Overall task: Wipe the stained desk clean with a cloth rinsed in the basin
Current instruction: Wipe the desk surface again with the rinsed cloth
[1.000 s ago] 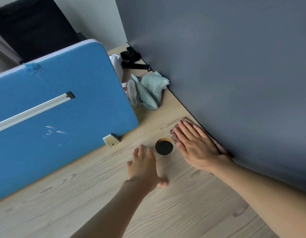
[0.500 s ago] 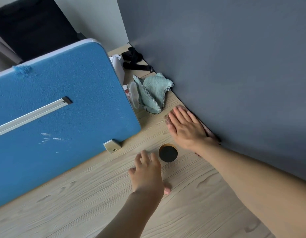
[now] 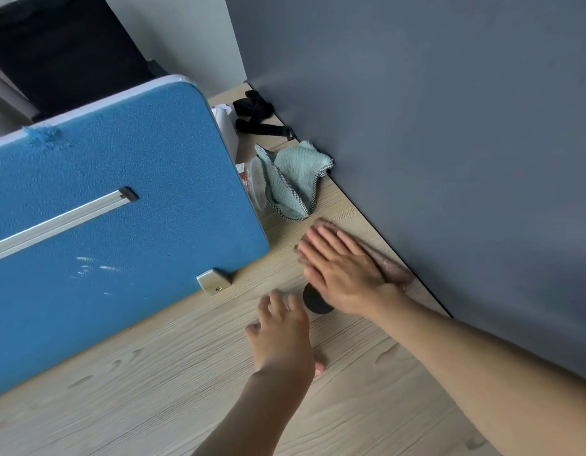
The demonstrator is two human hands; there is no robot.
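right hand (image 3: 342, 271) slid back, flat atop cloth (image 3: 397, 269) (edges peek out)

No text, number or brand can be read in this view. A red and white label (image 3: 241, 170) peeks out beside the blue partition (image 3: 120, 218), mostly hidden and its print too small to read.

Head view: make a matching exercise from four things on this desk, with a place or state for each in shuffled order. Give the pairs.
1 brown cloth
2 green cloth
3 black strap
4 left hand

A resting on bare desk, holding nothing
B crumpled, no hand on it
C at the far end of the desk
D pressed under the right hand

Pairs: 1-D, 2-B, 3-C, 4-A
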